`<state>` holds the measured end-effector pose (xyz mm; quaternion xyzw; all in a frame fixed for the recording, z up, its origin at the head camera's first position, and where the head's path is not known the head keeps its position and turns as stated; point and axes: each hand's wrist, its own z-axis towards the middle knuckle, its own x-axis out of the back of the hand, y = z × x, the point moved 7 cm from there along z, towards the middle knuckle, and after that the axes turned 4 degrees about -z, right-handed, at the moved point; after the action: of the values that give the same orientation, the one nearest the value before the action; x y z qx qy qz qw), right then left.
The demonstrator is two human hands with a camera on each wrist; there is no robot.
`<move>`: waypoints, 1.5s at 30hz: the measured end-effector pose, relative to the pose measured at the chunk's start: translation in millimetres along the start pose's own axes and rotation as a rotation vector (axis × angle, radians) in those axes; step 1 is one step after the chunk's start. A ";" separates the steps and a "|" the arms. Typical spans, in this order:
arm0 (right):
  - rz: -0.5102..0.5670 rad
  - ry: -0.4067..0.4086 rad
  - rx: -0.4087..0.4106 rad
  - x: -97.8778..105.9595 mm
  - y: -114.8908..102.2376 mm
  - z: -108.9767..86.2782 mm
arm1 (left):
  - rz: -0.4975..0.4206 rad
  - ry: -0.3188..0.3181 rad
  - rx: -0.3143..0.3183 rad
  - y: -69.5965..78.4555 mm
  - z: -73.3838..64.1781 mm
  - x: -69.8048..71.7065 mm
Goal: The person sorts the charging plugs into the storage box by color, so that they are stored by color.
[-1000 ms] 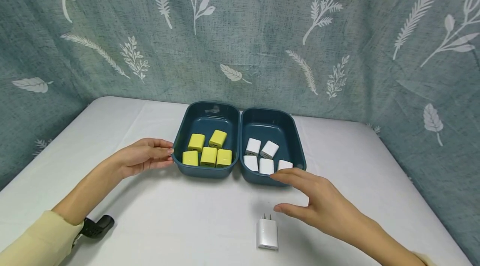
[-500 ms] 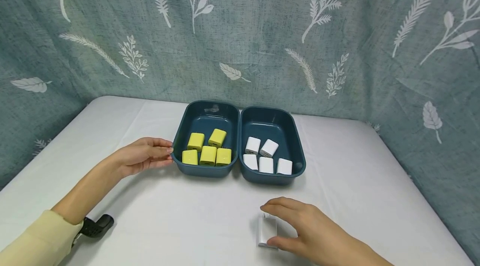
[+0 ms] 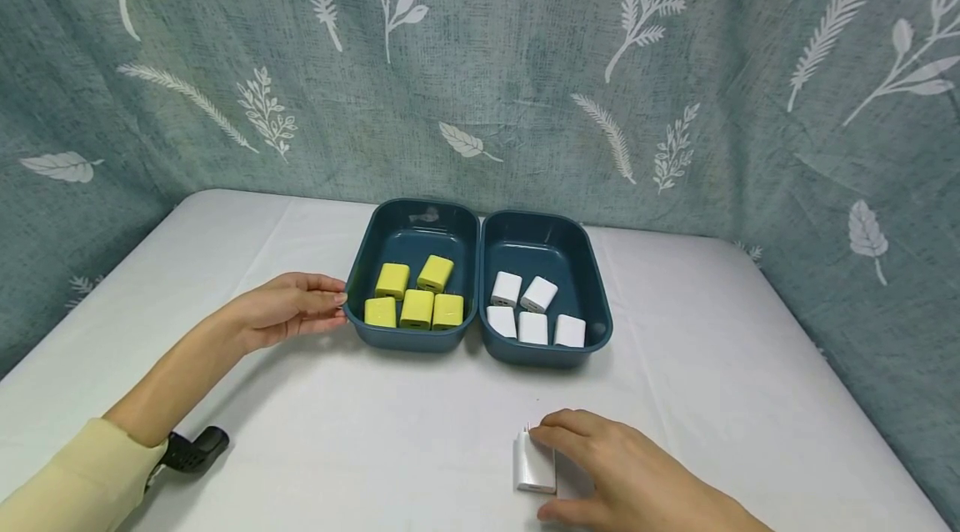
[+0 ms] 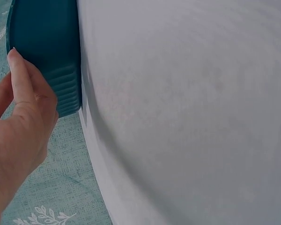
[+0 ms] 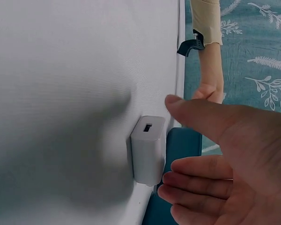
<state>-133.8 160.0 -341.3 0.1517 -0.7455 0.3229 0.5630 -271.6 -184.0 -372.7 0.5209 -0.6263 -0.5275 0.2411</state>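
Note:
A white USB charger [image 3: 536, 465] lies on the white table, its metal prongs pointing away and its port facing the near side. My right hand [image 3: 626, 474] is spread just right of it, thumb at the near end and fingers at the prong end. In the right wrist view, a gap shows between the fingers and the charger [image 5: 149, 150]. My left hand [image 3: 288, 311] touches the left side of the left blue bin [image 3: 412, 342] with its fingertips. Seen from the left wrist, that hand [image 4: 23, 112] has fingertips against the bin's rim and outer wall [image 4: 63, 84].
Several yellow chargers [image 3: 417, 308] lie in the left bin. Beside it stands a matching right bin [image 3: 536, 355] with several white chargers [image 3: 533, 328]. A leaf-patterned curtain [image 3: 480, 82] hangs behind the table [image 3: 360, 449]. A black wrist device [image 3: 197, 450] sits under the left cuff.
My right hand has come down and nearer from the right bin to the loose white charger, its thumb lately shifting off the charger's near end. My left hand stays at the left bin.

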 end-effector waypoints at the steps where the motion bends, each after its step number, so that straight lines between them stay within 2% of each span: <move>1: -0.001 -0.002 0.001 -0.8 0.2 -0.3 | 0.001 0.002 0.000 -0.1 -0.4 0.1; 15: -0.053 0.054 -0.020 -5.1 9.0 -1.8 | 0.017 0.006 0.003 -0.5 0.4 1.0; 21: -0.008 0.071 -0.015 -7.6 10.9 -2.4 | 0.020 0.009 0.003 0.3 -0.3 0.5; 28: 0.060 0.050 -0.062 -11.7 16.8 -1.0 | 0.014 0.006 0.003 0.3 -0.3 0.2; 33: 0.085 0.066 -0.056 -12.8 18.0 -0.5 | 0.010 0.010 0.008 0.1 -0.8 0.1; 36: 0.097 0.106 -0.030 -11.4 18.0 -1.8 | 0.009 0.011 0.009 0.0 -0.8 0.0; 42: 0.088 0.264 0.106 -3.8 13.6 -7.3 | 0.008 0.012 0.011 0.0 -0.7 0.2; 45: 0.077 0.290 0.117 -1.6 14.7 -8.9 | 0.008 0.012 0.011 0.2 -0.9 0.3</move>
<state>-135.3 176.5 -346.0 0.1071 -0.6417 0.4056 0.6421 -271.0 -184.7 -372.3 0.5230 -0.6298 -0.5198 0.2441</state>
